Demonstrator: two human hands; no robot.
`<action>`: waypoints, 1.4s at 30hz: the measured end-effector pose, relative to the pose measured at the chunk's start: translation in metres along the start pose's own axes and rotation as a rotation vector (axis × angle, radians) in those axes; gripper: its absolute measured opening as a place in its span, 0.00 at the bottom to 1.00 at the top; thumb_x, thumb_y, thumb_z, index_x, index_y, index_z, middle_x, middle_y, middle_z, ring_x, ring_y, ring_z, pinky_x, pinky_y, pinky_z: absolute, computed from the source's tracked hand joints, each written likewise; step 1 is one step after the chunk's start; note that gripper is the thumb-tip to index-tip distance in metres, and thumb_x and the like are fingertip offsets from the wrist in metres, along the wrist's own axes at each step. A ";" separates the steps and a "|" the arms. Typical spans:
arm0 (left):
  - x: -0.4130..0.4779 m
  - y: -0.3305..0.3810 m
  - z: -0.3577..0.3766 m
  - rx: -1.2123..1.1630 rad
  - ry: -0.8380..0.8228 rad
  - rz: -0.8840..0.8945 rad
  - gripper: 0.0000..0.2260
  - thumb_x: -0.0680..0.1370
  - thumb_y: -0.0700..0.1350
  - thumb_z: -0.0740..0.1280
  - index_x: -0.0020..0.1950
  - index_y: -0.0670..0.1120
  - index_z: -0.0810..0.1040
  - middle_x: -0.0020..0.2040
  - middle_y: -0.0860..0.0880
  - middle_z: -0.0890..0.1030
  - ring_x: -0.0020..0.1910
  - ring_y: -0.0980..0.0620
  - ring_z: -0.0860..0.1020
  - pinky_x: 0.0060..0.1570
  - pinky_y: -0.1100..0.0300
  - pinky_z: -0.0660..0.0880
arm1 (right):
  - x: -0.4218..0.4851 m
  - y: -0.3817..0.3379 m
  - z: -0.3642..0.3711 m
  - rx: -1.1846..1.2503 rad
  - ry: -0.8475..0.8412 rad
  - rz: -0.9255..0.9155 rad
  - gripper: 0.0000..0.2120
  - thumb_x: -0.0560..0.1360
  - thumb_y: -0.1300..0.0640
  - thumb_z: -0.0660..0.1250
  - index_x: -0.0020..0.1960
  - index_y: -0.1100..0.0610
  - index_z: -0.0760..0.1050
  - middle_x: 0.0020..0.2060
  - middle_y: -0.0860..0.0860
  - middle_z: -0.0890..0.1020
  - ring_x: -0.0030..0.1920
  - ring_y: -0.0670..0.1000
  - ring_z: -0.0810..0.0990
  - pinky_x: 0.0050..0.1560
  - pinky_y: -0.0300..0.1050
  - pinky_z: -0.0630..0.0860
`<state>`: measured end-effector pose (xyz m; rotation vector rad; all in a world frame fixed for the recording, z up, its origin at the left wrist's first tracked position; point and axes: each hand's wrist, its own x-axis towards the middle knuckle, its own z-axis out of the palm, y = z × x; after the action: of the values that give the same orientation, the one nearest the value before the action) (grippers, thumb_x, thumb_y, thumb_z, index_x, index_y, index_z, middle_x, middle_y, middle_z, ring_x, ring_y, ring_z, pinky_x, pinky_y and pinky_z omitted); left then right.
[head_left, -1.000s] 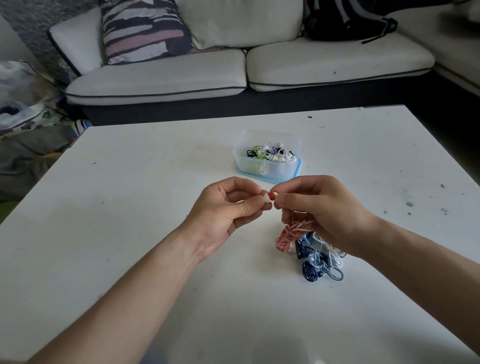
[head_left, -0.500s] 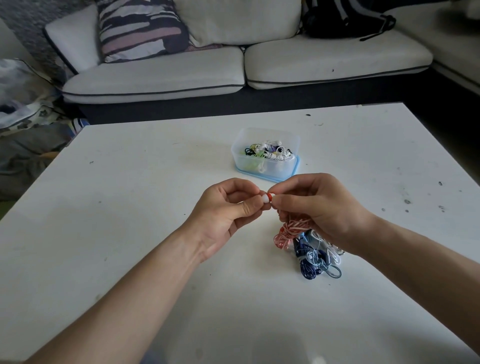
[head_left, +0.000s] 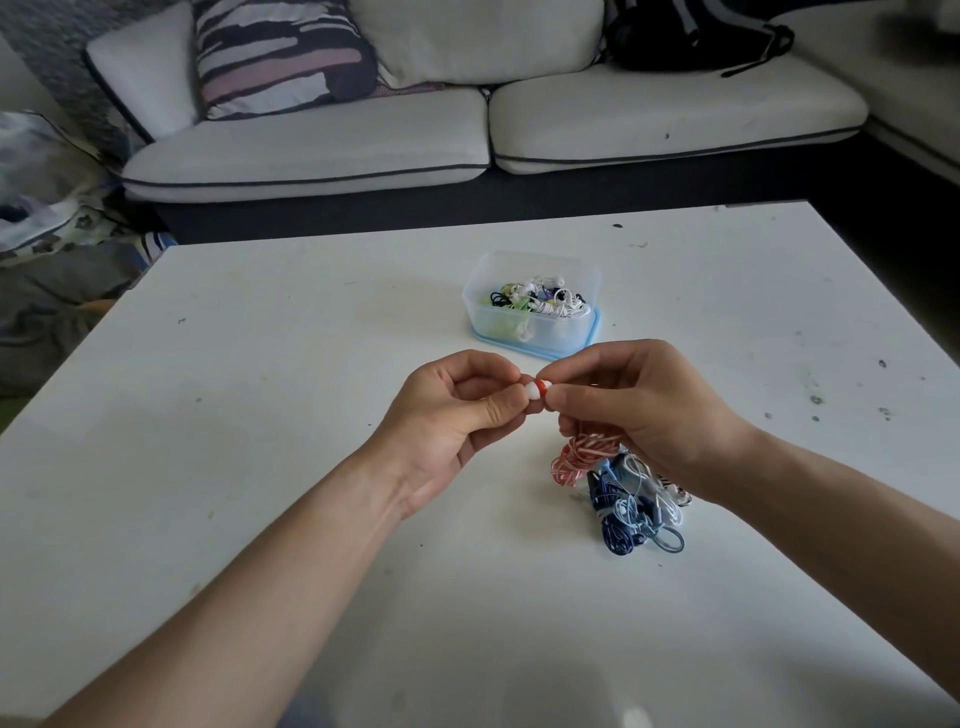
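Above the middle of the white table (head_left: 260, 415), my left hand (head_left: 452, 415) and my right hand (head_left: 634, 410) meet fingertip to fingertip. Between them they pinch a small red-and-white earbud (head_left: 536, 389): the left thumb and forefinger on its white tip, the right on its red part. A coil of orange-pink earphone cord (head_left: 584, 457) hangs from under my right hand down to the table. Beside it lies a pile of dark blue, light blue and white coiled earphones (head_left: 631, 512), partly hidden by my right wrist.
A clear plastic box (head_left: 535, 332) on a blue lid holds several tangled earphones, just beyond my hands. A white sofa (head_left: 467, 150) with a striped cushion (head_left: 280, 52) and a black backpack (head_left: 691, 36) stands behind the table. Clutter lies on the floor at left.
Both hands stay together on the earbud; more of its white tip now shows between the fingertips. The view has shifted slightly.
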<state>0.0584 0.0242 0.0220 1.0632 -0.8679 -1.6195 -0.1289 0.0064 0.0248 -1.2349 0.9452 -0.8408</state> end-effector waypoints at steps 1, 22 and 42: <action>0.000 0.000 0.000 0.011 0.007 0.007 0.09 0.64 0.35 0.72 0.41 0.42 0.78 0.40 0.43 0.85 0.38 0.50 0.85 0.39 0.64 0.80 | 0.000 0.001 0.000 -0.020 0.013 -0.005 0.06 0.70 0.63 0.76 0.46 0.62 0.85 0.34 0.57 0.84 0.34 0.52 0.79 0.35 0.41 0.76; 0.001 -0.003 0.003 0.016 0.044 0.024 0.08 0.67 0.33 0.71 0.42 0.41 0.78 0.40 0.44 0.85 0.39 0.49 0.85 0.40 0.64 0.80 | -0.003 -0.001 0.002 -0.140 0.085 -0.088 0.02 0.72 0.63 0.76 0.44 0.58 0.84 0.37 0.61 0.85 0.34 0.52 0.80 0.39 0.47 0.78; 0.002 -0.016 0.010 0.098 0.194 0.007 0.08 0.69 0.30 0.73 0.40 0.40 0.77 0.42 0.39 0.84 0.40 0.46 0.85 0.40 0.63 0.79 | -0.001 0.011 0.002 -0.528 0.201 -0.140 0.05 0.72 0.61 0.76 0.42 0.54 0.81 0.26 0.48 0.82 0.25 0.50 0.80 0.28 0.33 0.72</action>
<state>0.0433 0.0274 0.0113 1.2616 -0.8265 -1.4530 -0.1273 0.0096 0.0145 -1.7054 1.3086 -0.8647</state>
